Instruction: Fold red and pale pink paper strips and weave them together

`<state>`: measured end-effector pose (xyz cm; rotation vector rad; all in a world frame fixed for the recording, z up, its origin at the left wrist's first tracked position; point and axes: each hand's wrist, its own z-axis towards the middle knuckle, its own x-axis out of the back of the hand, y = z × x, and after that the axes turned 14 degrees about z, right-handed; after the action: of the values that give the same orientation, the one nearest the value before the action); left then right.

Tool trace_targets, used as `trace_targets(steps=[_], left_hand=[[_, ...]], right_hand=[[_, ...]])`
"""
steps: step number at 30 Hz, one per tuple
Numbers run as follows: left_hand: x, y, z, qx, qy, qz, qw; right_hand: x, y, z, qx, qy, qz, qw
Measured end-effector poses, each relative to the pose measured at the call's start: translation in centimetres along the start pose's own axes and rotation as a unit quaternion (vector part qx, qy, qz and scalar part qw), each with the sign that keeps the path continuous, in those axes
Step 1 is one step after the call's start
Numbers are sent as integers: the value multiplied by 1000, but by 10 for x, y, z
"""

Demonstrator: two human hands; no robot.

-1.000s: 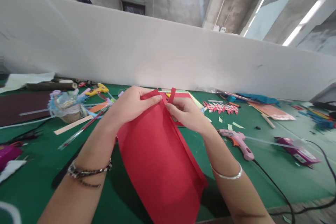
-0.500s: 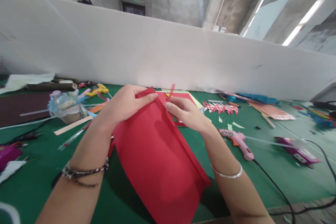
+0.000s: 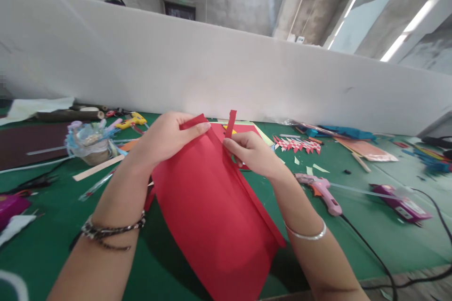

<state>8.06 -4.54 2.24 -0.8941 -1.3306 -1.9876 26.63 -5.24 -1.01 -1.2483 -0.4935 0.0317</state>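
**Both hands on red paper (image 3: 212, 211)**

left hand (image 3: 165, 138) closed, pinching the sheet's top edge at 11 o'clock. right hand (image 3: 252, 153) closed on a narrow strip (image 3: 230, 123) at the 1 o'clock edge, its end sticking up. Sheet is mid-frame over the green table (image 3: 353, 230). glue gun (image 3: 319, 188) lies at 4 o'clock of the right hand.

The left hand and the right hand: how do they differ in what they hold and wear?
The left hand pinches the top edge of the red sheet; the right hand pinches an upright narrow red strip. The left wrist wears a dark beaded bracelet, the right a thin silver bangle. Both hold red paper.
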Motion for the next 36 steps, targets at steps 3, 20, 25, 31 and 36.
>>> trace_targets(steps=[3,20,25,31,36], left_hand=[[3,-3,0,22,17,-9,1000],[10,-1,-2,32,1,-13,999],[17,-6,-5,77,37,1,996],[16,-6,-4,79,45,21,996],[16,-7,-3,77,48,29,995]], right_hand=[[0,1,2,-10,16,23,1000],[-2,4,1,22,-3,-57,998],[0,8,6,3,8,-35,999],[-6,3,2,16,-11,-27,999],[-9,-1,-1,43,13,-98,994]])
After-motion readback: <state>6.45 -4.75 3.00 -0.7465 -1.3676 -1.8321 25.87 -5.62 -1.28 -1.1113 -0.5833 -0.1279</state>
